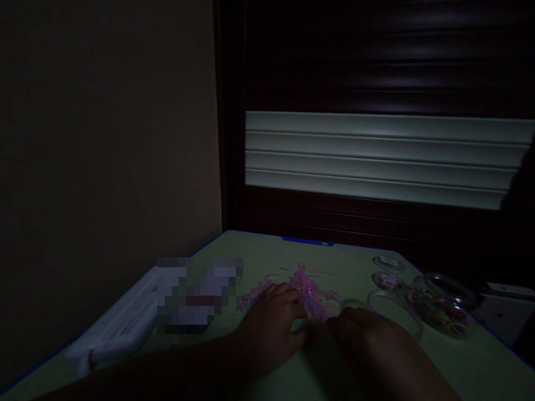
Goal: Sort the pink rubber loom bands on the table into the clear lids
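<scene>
A loose pile of small pink and purple elastic bands lies spread on the pale green table. My left hand rests at the pile's near left side, its fingers curled down and the thumb close beneath them. To the right, my right hand is closed, fingers bent together and pointing at the pile's near edge. The two hands are a short gap apart. Whatever sits between the fingertips of either hand is too dark and small to make out.
At the right are a clear jar of coloured hair ties, a clear round rim, a small round container, a round lid and a white box. A white tray and a blurred-out object lie left, near the wall.
</scene>
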The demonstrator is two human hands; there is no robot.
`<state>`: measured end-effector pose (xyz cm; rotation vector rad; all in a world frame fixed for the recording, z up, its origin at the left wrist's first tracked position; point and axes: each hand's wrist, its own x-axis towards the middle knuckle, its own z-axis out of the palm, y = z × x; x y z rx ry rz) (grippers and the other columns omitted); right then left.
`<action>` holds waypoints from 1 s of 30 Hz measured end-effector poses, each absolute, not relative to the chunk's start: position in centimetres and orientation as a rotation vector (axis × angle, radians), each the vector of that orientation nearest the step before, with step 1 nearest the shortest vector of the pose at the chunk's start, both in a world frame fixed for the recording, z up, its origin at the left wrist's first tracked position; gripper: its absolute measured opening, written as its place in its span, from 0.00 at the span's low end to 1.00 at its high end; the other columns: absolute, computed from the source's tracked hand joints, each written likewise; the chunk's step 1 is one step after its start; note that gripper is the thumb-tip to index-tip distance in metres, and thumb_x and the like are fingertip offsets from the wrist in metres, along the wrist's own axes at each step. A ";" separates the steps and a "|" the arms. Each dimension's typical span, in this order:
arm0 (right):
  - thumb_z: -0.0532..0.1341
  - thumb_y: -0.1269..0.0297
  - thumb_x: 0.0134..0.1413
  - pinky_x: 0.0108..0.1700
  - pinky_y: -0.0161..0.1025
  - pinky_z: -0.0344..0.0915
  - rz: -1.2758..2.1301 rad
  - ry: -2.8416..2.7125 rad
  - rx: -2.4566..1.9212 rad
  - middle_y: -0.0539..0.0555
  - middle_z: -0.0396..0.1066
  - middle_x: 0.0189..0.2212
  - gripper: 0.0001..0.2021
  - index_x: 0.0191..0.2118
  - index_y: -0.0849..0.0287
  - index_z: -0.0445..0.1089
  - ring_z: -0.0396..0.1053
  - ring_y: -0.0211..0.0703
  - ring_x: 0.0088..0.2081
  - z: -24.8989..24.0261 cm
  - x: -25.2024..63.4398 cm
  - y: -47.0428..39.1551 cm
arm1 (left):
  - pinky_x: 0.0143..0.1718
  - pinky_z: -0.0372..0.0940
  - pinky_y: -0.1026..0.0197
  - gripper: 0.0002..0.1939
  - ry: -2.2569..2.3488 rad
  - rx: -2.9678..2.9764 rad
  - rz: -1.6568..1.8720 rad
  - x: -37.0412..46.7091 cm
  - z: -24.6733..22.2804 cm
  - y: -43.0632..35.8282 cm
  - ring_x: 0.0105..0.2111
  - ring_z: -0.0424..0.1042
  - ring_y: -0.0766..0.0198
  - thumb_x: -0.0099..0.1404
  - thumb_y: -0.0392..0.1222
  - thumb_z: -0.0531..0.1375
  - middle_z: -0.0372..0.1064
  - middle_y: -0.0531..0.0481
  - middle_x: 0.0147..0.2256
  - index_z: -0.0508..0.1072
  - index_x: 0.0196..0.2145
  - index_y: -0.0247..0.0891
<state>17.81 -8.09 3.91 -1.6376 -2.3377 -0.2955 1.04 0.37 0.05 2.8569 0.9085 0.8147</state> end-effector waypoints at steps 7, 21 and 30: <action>0.54 0.82 0.41 0.25 0.34 0.55 -0.300 -2.379 -1.622 0.50 0.68 0.24 0.13 0.27 0.56 0.69 0.66 0.39 0.25 3.2 18.2 -7.8 | 0.39 0.54 0.59 0.02 0.931 2.872 0.833 1.2 0.2 0.5 0.37 0.61 0.61 0.57 0.34 0.59 0.65 0.53 0.31 0.71 0.29 0.38; 0.54 0.81 0.45 0.29 0.33 0.58 -0.184 -2.324 -1.692 0.50 0.69 0.27 0.13 0.29 0.56 0.70 0.67 0.39 0.29 3.6 17.8 -7.6 | 0.39 0.55 0.58 0.06 0.895 2.861 0.871 0.8 0.6 0.2 0.36 0.59 0.61 0.65 0.33 0.51 0.63 0.52 0.33 0.67 0.32 0.38; 0.54 0.81 0.40 0.27 0.32 0.59 -0.125 -2.303 -1.762 0.51 0.69 0.28 0.15 0.30 0.57 0.71 0.68 0.40 0.28 4.8 17.5 -8.1 | 0.41 0.56 0.57 0.08 0.902 2.830 0.933 0.8 1.1 -0.1 0.37 0.59 0.62 0.67 0.33 0.47 0.62 0.51 0.34 0.64 0.34 0.38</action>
